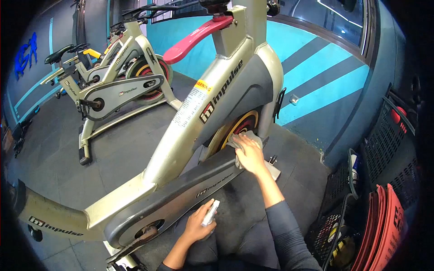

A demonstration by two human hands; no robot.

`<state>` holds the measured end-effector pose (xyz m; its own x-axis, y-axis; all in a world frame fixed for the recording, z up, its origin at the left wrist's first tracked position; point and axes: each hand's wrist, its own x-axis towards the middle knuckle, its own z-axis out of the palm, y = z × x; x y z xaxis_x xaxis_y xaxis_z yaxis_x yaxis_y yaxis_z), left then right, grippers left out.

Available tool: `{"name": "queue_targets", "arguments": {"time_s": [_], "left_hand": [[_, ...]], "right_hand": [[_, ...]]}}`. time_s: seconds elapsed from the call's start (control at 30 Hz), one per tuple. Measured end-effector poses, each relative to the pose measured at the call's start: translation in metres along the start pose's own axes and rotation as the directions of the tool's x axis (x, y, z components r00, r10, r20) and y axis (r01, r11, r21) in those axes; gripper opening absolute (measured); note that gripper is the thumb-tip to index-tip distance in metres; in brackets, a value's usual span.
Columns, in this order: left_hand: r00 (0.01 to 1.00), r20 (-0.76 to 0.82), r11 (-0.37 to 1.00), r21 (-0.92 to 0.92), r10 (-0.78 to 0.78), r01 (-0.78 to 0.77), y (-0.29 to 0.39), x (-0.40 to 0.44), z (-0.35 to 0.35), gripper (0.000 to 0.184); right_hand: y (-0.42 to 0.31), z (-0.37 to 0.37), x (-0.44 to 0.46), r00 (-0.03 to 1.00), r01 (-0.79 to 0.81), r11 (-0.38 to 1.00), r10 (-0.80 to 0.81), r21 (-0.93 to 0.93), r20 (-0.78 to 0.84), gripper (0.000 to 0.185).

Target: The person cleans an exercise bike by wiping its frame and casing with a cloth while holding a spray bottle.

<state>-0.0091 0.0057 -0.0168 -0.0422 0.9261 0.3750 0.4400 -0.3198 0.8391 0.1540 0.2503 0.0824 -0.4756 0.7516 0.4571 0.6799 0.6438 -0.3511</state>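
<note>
My right hand (249, 154) presses a grey-beige cloth (238, 163) against the front end of the chain guard (181, 198), beside the flywheel (246, 122) of a spin bike. Its fingers lie over the cloth, which bunches out around them. Lower down, my left hand (199, 224) is closed around a small white spray bottle (210, 213), held near the guard's lower edge; most of the bottle is hidden by the fingers. The bike's cream frame (176, 135) rises in front of me, with a pink-red lever (194, 40) at its top.
More spin bikes (122, 90) stand behind on the left. To my right are black plastic baskets (332, 230) with items inside and a stack of red-orange mats (382, 226). A teal and grey striped wall (316, 77) lies beyond. A crank (147, 232) sits low at the left.
</note>
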Motion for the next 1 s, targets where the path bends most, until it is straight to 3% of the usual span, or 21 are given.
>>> {"name": "queue_targets", "arguments": {"time_s": [0.07,0.27,0.37,0.43,0.47,0.67,0.73,0.8,0.83,1.0], "left_hand": [[1.0,0.004,1.0,-0.008,0.001,-0.001,0.001,-0.001,0.001,0.077],[0.999,0.011,0.998,0.034,0.043,-0.043,0.006,0.0,0.002,0.076],[0.999,0.036,0.999,0.047,-0.002,0.0,-0.006,-0.005,0.005,0.072],[0.995,0.048,0.996,-0.027,0.092,-0.09,-0.031,-0.012,0.013,0.068],[0.998,0.067,0.971,-0.24,-0.006,0.022,-0.053,-0.018,0.026,0.066],[0.996,0.054,0.994,-0.086,0.072,-0.068,-0.035,-0.015,0.014,0.065],[0.998,0.043,0.996,-0.076,0.041,-0.038,-0.033,-0.017,0.009,0.064],[0.991,0.101,0.985,0.153,-0.09,0.074,-0.018,-0.01,0.003,0.067],[0.999,0.048,0.995,0.096,-0.019,0.015,-0.018,-0.006,0.006,0.072],[1.0,0.02,0.996,0.087,0.009,-0.01,0.004,0.0,0.002,0.079]], "right_hand": [[-0.016,0.006,-0.016,0.987,0.092,0.994,-0.083,0.06,-0.139,0.045],[-0.089,0.017,-0.057,0.94,0.205,0.953,-0.128,0.222,-0.317,0.039],[-0.139,0.019,-0.077,0.905,0.367,0.874,-0.255,0.32,-0.34,0.04],[-0.171,0.019,-0.088,0.871,0.477,0.788,-0.364,0.388,-0.331,0.042],[-0.183,0.019,-0.093,0.85,0.524,0.736,-0.42,0.43,-0.317,0.043],[-0.18,0.018,-0.084,0.788,0.616,0.688,-0.547,0.384,-0.283,0.047],[-0.159,0.017,-0.078,0.806,0.59,0.743,-0.516,0.318,-0.29,0.044],[-0.128,0.016,-0.072,0.83,0.547,0.807,-0.485,0.224,-0.277,0.048],[-0.115,0.015,-0.068,0.855,0.498,0.848,-0.445,0.18,-0.267,0.048],[-0.045,0.005,-0.037,0.934,0.284,0.959,-0.274,0.009,-0.23,0.042]]}}
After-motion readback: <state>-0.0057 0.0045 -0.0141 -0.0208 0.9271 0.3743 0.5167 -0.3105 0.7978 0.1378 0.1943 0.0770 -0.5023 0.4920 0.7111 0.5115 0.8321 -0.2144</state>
